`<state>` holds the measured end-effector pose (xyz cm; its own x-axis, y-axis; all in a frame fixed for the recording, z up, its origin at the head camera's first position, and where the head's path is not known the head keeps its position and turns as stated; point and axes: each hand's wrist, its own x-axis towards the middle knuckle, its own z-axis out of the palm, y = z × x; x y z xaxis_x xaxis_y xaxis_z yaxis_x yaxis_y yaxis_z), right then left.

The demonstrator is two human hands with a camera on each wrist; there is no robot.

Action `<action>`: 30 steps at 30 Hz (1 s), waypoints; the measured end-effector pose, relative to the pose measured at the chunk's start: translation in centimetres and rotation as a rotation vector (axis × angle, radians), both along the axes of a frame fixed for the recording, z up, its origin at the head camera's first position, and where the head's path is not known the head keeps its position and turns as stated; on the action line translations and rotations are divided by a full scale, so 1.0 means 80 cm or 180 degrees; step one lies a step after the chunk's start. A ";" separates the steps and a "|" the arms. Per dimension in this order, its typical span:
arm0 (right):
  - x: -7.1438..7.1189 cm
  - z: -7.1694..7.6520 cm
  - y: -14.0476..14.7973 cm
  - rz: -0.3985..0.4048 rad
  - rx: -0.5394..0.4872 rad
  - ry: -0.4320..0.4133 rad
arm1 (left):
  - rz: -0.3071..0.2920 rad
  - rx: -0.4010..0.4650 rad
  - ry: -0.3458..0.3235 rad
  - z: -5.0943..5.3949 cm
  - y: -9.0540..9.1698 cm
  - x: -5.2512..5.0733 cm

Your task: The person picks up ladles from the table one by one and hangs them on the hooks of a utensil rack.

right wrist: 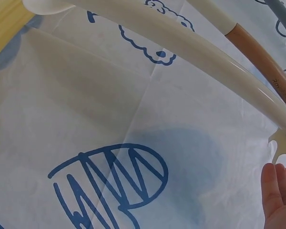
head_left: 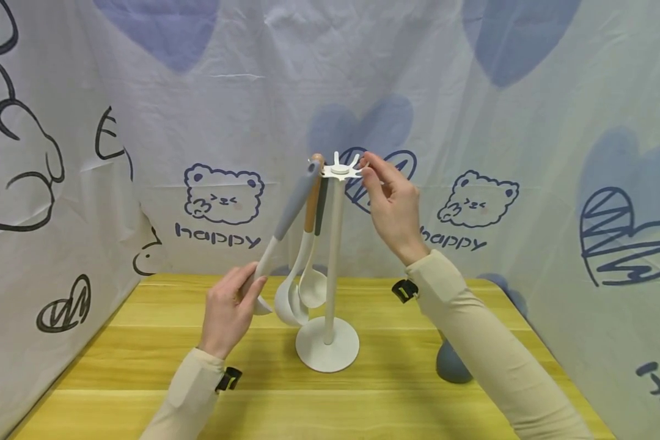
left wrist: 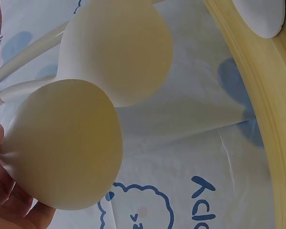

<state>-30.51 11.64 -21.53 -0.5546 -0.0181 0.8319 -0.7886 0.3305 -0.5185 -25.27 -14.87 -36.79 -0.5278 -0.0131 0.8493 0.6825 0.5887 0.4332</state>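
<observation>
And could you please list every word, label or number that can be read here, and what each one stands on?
"happy": backdrop, below the left bear drawing.
"happy": backdrop, below the right bear drawing, its first letter close against the sleeve.
"h", then a letter cut off by the picture's edge: backdrop's far right, low down.
Wooden handle: tiny print, perhaps starting "ROY"; the rest is too small to read.
No numbers can be read.

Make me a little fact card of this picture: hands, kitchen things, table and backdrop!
left hand: holds gray-handled utensil near its bowl
right hand: holds white utensil rack at its top
hanging: wooden-handled ladle, dark-handled utensil
table: wood-grained; dark blue thing partly behind right sleeve
backdrop: pale, blue hearts
</observation>
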 end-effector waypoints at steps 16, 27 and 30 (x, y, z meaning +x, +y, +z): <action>0.002 0.001 0.001 0.0056 -0.0016 -0.0032 | -0.0019 0.0020 0.0131 -0.004 0.008 0.000; 0.003 0.000 0.001 0.0022 -0.0029 -0.0171 | -0.0277 0.0024 0.0292 -0.011 0.012 0.002; 0.002 0.000 0.000 -0.0002 -0.0026 -0.0170 | -0.0349 0.0026 0.0335 -0.011 0.015 0.004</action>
<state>-30.33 11.66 -21.53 -0.5983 -0.0109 0.8012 -0.7594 0.3266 -0.5627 -24.95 -13.66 -37.66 -0.4346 0.0327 0.9000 0.7843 0.5049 0.3604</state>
